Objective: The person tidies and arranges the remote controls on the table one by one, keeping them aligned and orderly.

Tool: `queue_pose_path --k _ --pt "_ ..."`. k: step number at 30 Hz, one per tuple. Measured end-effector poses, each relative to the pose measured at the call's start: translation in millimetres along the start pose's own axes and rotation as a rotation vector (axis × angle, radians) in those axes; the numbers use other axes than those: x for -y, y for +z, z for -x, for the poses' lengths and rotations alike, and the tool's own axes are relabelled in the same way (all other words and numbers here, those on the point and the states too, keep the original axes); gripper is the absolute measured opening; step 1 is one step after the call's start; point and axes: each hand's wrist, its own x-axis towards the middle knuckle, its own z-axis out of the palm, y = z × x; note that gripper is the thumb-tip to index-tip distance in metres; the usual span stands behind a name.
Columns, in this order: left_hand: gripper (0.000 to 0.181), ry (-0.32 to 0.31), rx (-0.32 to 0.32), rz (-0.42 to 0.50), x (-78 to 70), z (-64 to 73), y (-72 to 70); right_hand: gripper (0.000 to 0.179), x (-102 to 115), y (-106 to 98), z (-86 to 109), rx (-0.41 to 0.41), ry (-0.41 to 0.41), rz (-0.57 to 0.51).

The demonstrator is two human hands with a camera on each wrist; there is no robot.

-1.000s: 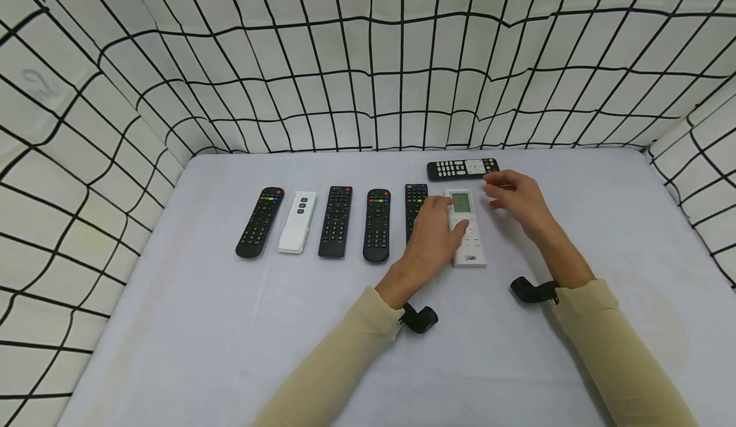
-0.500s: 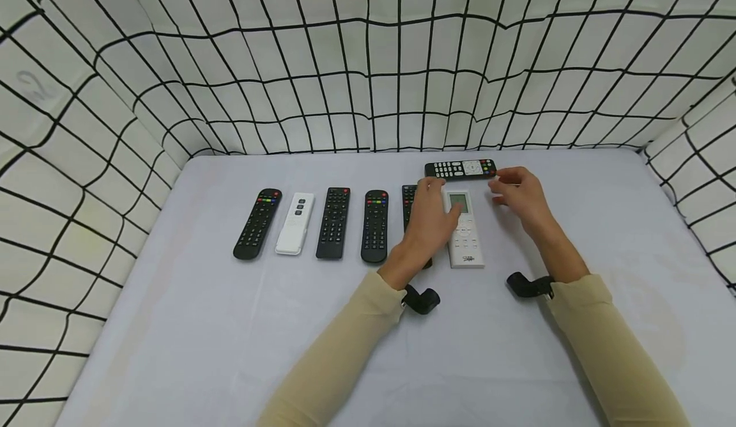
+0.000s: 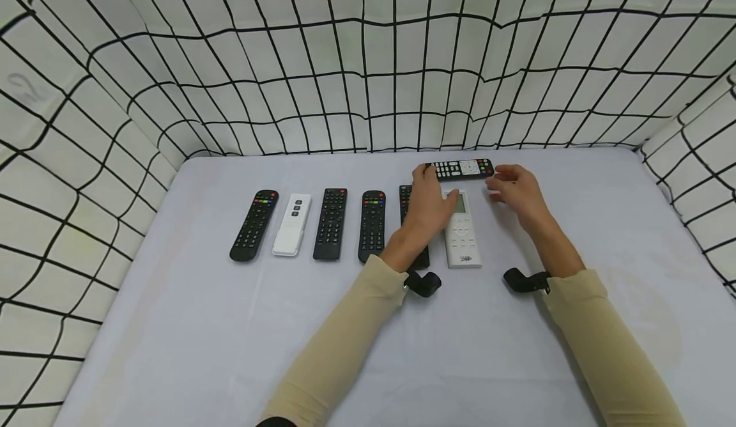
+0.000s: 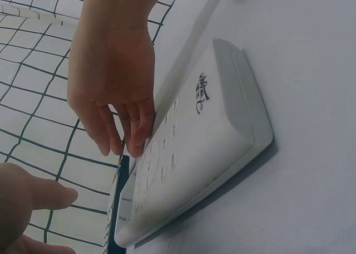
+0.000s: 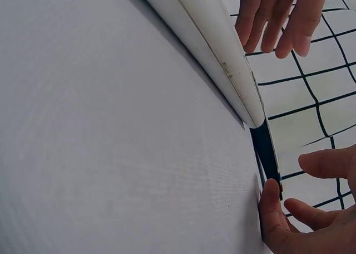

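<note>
A black remote control (image 3: 468,169) with a white button panel lies crosswise near the back of the table. My left hand (image 3: 427,203) reaches over to its left end, fingertips at that end. Beside its right end is my right hand (image 3: 522,198), fingers bent; in the right wrist view a fingertip of this hand (image 5: 311,226) is at the remote's end (image 5: 266,148). Below lies a white air-conditioner remote (image 3: 462,238), its screen partly covered by my left thumb. Under my left hand and wrist another black remote (image 3: 421,259) is mostly hidden.
Left of the hands, several remotes stand in a row: a black one (image 3: 372,222), another black one (image 3: 330,224), a white one (image 3: 292,224) and a black one (image 3: 254,225). The white tabletop (image 3: 201,325) ends at a black grid net (image 3: 368,82) behind and at the sides.
My left hand has moved away from me, from over the white air-conditioner remote to the left end of the crosswise black remote. The right hand stays near that remote's right end.
</note>
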Motion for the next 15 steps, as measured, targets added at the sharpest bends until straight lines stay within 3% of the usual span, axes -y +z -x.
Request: queue_pose_path --k 8,15 --pt "0.073 -0.042 -0.011 0.003 1.2 -13.1 2.1 0.059 0 -1 -3.9 0.029 -0.008 0.007" --pt "0.073 -0.040 -0.008 0.007 3.0 -22.3 1.9 0.063 2 -2 -7.9 0.035 0.012 0.006"
